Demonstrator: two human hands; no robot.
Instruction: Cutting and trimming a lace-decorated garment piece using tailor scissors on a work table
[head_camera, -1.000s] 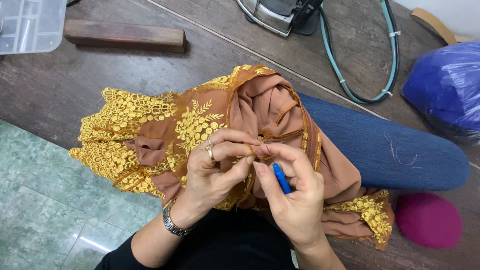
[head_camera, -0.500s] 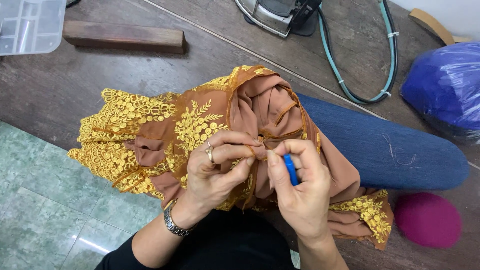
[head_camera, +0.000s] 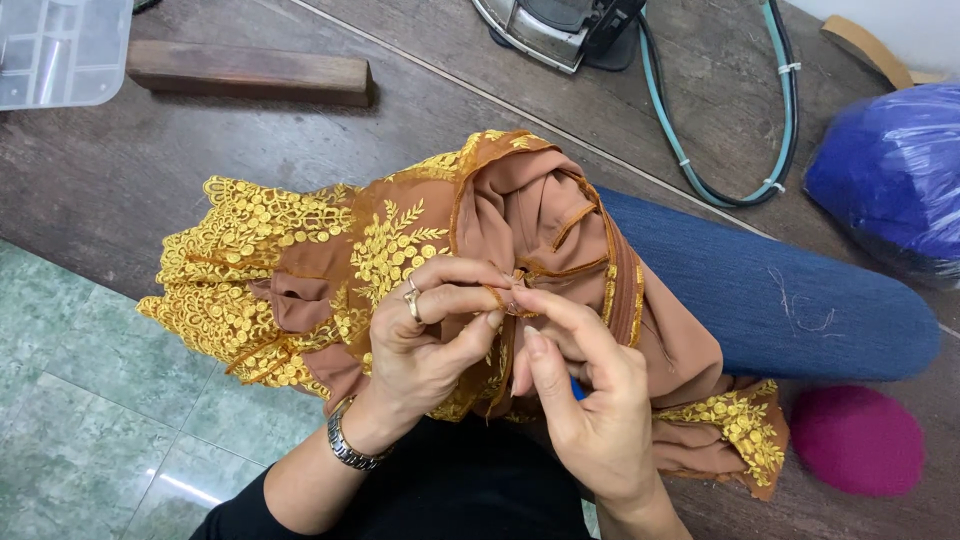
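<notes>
The left hand (head_camera: 430, 335), wearing a ring and a wristwatch (head_camera: 348, 450), pinched a fold of the brown cloth (head_camera: 540, 220) between thumb and fingers. The right hand (head_camera: 585, 400) met it there, fingertips closed on the same trim, with a small blue tool (head_camera: 577, 388) tucked in the palm. The cloth, edged in yellow lace (head_camera: 235, 260), lay across the person's lap and denim-covered leg (head_camera: 770, 300) above the wooden floor (head_camera: 420, 120). A pink round pad (head_camera: 857, 440) sat near the leg.
</notes>
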